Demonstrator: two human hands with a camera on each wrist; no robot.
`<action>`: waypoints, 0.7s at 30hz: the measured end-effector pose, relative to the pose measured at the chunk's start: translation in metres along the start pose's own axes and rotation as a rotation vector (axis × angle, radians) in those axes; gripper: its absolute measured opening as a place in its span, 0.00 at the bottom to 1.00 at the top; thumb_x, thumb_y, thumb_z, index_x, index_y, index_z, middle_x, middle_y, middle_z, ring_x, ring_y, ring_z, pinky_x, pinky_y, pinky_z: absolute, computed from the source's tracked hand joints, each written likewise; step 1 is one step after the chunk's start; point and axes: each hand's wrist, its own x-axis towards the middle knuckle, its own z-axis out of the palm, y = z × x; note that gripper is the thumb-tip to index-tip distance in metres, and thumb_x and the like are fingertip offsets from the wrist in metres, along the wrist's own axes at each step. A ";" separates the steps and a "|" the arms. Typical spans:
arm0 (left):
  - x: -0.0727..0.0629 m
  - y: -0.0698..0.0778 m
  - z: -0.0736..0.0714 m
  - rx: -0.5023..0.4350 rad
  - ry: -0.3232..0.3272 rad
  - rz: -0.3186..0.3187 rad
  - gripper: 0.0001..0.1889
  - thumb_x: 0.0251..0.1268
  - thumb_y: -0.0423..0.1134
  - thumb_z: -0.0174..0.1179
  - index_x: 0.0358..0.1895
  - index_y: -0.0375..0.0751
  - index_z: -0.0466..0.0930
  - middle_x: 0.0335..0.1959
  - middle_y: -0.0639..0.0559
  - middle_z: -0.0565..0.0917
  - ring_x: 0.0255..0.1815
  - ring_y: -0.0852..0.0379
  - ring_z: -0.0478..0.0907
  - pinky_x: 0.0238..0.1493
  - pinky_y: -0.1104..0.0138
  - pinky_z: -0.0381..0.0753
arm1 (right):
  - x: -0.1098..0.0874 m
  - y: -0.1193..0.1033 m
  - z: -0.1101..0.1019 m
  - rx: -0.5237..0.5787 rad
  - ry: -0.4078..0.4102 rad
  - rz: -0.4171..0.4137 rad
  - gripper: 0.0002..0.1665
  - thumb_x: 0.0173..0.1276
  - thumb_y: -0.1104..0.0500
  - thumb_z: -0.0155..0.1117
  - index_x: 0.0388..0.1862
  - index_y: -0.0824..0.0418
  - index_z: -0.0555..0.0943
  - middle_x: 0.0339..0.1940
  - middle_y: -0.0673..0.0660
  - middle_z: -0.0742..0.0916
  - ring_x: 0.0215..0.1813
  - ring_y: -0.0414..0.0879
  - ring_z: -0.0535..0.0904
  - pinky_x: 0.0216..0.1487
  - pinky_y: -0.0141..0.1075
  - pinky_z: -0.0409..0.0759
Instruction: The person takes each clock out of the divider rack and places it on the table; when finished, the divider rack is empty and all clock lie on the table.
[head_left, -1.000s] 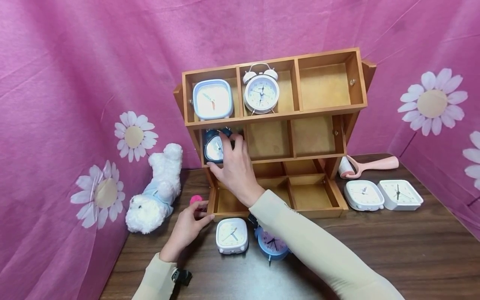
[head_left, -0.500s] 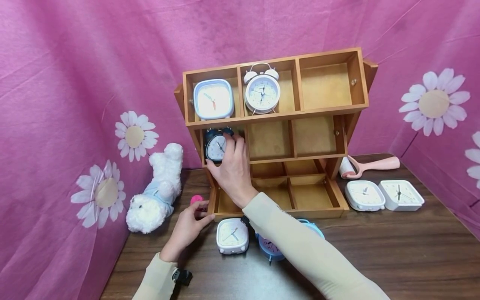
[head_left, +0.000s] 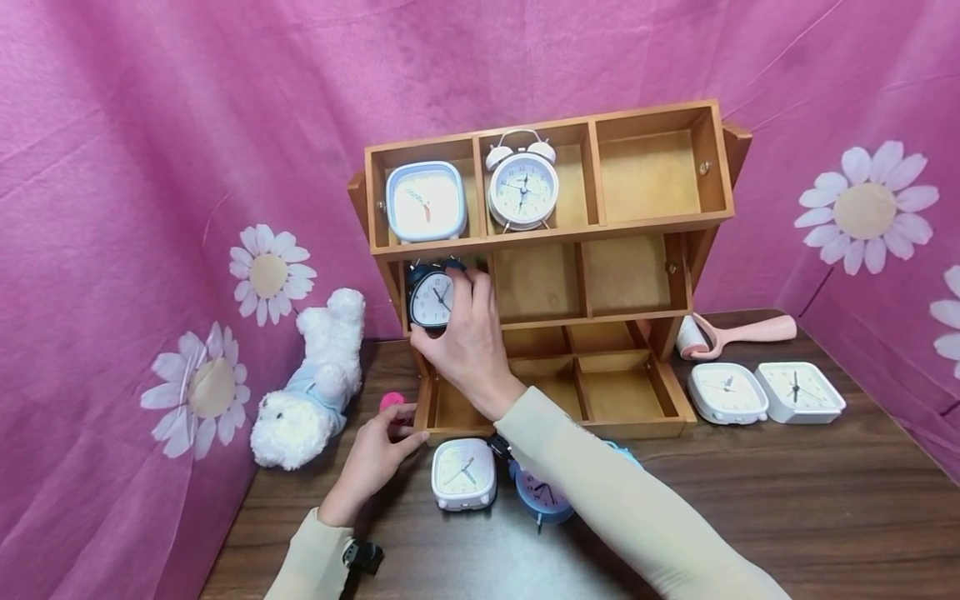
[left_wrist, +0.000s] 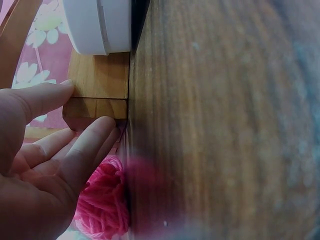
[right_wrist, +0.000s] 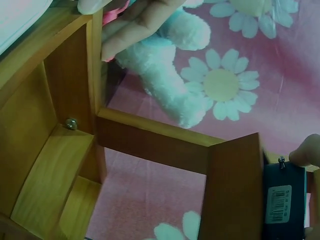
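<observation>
In the head view, my right hand [head_left: 468, 342] holds a dark twin-bell alarm clock [head_left: 432, 298] in the left compartment of the shelf's middle tier. The thumb is at the clock's lower edge and the fingers are by its upper right; its white dial faces out. The right wrist view shows the clock's dark underside [right_wrist: 298, 180] with a barcode label [right_wrist: 278, 204]. My left hand [head_left: 375, 454] grips the bottom left corner of the wooden shelf [head_left: 562, 429], thumb on the front and fingers along the side. Pink yarn [left_wrist: 105, 205] lies beside those fingers.
Up top are a blue-rimmed clock [head_left: 426, 200] and a white twin-bell clock [head_left: 523, 190]. A white square clock [head_left: 464, 475] and a blue alarm clock [head_left: 542, 498] stand in front. Two white clocks [head_left: 727, 392] and a pink roller [head_left: 753, 329] lie right, a plush toy [head_left: 307, 392] left.
The dark clock has turned a little, so its dial shows more plainly without the glare. My right hand has shifted slightly with it, while the left hand stays at the shelf corner.
</observation>
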 end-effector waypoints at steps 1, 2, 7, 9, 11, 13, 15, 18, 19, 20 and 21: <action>0.000 0.000 0.000 0.000 0.000 0.003 0.23 0.72 0.39 0.78 0.67 0.38 0.86 0.56 0.41 0.94 0.51 0.50 0.94 0.48 0.66 0.90 | 0.000 0.000 -0.002 0.006 -0.001 -0.004 0.54 0.58 0.47 0.90 0.76 0.68 0.73 0.67 0.68 0.77 0.67 0.59 0.79 0.74 0.49 0.83; 0.000 0.000 -0.001 0.000 -0.001 0.004 0.23 0.72 0.39 0.78 0.67 0.37 0.86 0.56 0.41 0.94 0.51 0.50 0.94 0.48 0.66 0.90 | 0.000 -0.001 -0.004 0.014 -0.003 -0.009 0.54 0.58 0.47 0.90 0.76 0.68 0.73 0.67 0.68 0.77 0.66 0.59 0.79 0.74 0.49 0.83; -0.001 0.000 -0.002 0.002 0.000 0.013 0.24 0.72 0.39 0.78 0.67 0.37 0.86 0.57 0.40 0.93 0.51 0.50 0.94 0.48 0.67 0.89 | -0.002 -0.005 -0.016 0.045 -0.006 -0.014 0.54 0.57 0.49 0.91 0.75 0.68 0.74 0.66 0.67 0.77 0.66 0.59 0.79 0.73 0.49 0.84; -0.001 0.000 -0.002 0.004 0.002 0.011 0.24 0.72 0.39 0.78 0.66 0.37 0.86 0.57 0.40 0.93 0.51 0.50 0.94 0.48 0.67 0.88 | -0.002 -0.007 -0.020 0.053 -0.015 -0.011 0.55 0.56 0.49 0.91 0.76 0.68 0.74 0.66 0.67 0.77 0.66 0.59 0.79 0.73 0.49 0.84; -0.001 -0.001 -0.001 0.004 0.003 0.008 0.23 0.72 0.39 0.78 0.66 0.37 0.86 0.56 0.40 0.94 0.51 0.50 0.94 0.48 0.68 0.88 | -0.003 -0.009 -0.026 0.062 -0.027 -0.006 0.55 0.56 0.49 0.92 0.76 0.69 0.74 0.67 0.67 0.77 0.66 0.59 0.79 0.74 0.49 0.84; -0.001 -0.001 -0.001 0.004 0.004 0.003 0.23 0.72 0.38 0.78 0.66 0.37 0.86 0.56 0.40 0.94 0.51 0.50 0.94 0.48 0.68 0.88 | -0.004 -0.011 -0.031 0.073 -0.043 0.000 0.55 0.56 0.48 0.92 0.76 0.68 0.74 0.67 0.67 0.76 0.66 0.59 0.79 0.73 0.48 0.85; 0.000 -0.001 -0.001 0.002 0.002 0.006 0.23 0.72 0.38 0.78 0.66 0.37 0.86 0.56 0.40 0.94 0.51 0.50 0.95 0.48 0.69 0.88 | -0.006 -0.012 -0.037 0.089 -0.061 0.013 0.55 0.57 0.48 0.91 0.76 0.67 0.74 0.66 0.66 0.76 0.66 0.58 0.79 0.71 0.48 0.86; 0.000 -0.001 -0.001 -0.001 -0.001 0.005 0.23 0.72 0.38 0.79 0.66 0.37 0.86 0.56 0.40 0.94 0.51 0.50 0.95 0.48 0.69 0.88 | -0.009 -0.014 -0.047 0.107 -0.093 0.034 0.53 0.58 0.48 0.90 0.76 0.66 0.74 0.66 0.64 0.76 0.65 0.57 0.79 0.70 0.48 0.87; 0.000 0.000 -0.001 -0.001 -0.002 0.008 0.23 0.72 0.38 0.79 0.66 0.37 0.86 0.56 0.40 0.94 0.50 0.50 0.95 0.47 0.69 0.88 | -0.010 -0.014 -0.050 0.108 -0.103 0.039 0.53 0.58 0.48 0.90 0.76 0.65 0.74 0.66 0.64 0.76 0.65 0.57 0.79 0.70 0.48 0.87; 0.000 -0.001 0.000 0.001 -0.001 0.008 0.23 0.72 0.38 0.79 0.66 0.37 0.86 0.56 0.40 0.94 0.50 0.50 0.95 0.47 0.69 0.87 | -0.011 -0.014 -0.053 0.108 -0.112 0.042 0.53 0.58 0.48 0.90 0.76 0.65 0.74 0.66 0.64 0.76 0.65 0.56 0.78 0.70 0.48 0.87; 0.000 -0.001 0.000 0.002 0.000 0.006 0.23 0.72 0.38 0.79 0.66 0.37 0.87 0.55 0.40 0.94 0.50 0.50 0.95 0.48 0.69 0.87 | -0.012 -0.014 -0.056 0.108 -0.120 0.043 0.53 0.58 0.49 0.90 0.77 0.64 0.74 0.66 0.64 0.76 0.66 0.56 0.78 0.70 0.48 0.87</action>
